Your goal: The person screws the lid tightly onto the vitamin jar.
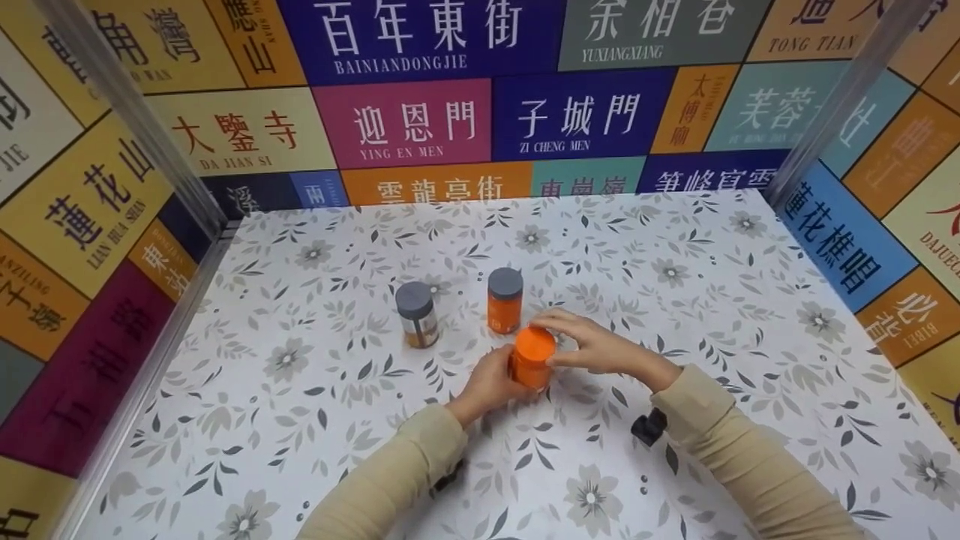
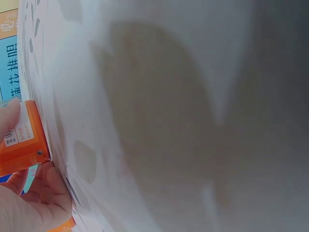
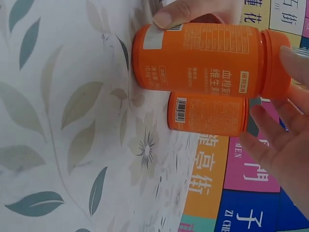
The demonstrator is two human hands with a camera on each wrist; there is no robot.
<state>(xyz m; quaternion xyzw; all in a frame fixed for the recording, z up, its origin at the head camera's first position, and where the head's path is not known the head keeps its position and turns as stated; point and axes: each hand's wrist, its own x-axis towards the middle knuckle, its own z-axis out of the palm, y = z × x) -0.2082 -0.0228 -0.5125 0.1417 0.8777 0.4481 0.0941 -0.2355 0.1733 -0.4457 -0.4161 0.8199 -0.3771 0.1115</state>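
Observation:
An orange bottle (image 1: 531,372) with an orange lid (image 1: 535,343) stands upright on the table. Low on its body, the left hand (image 1: 486,384) grips it, thumb on the near side. The right hand (image 1: 600,346) has its thumb and fingers around the lid, seen from the side in the right wrist view, where white print covers the bottle (image 3: 207,60). Just behind stands a second orange bottle (image 1: 504,309) with a grey lid. To its left is a bottle with a grey lid (image 1: 415,298) and a brown and whitish body.
The table (image 1: 300,435) has a white cloth with grey leaves and flowers. Colourful sign panels (image 1: 405,124) form walls behind and at the sides. Clear upright edges (image 1: 847,82) stand at the corners. A black device (image 1: 649,426) sits under the right wrist.

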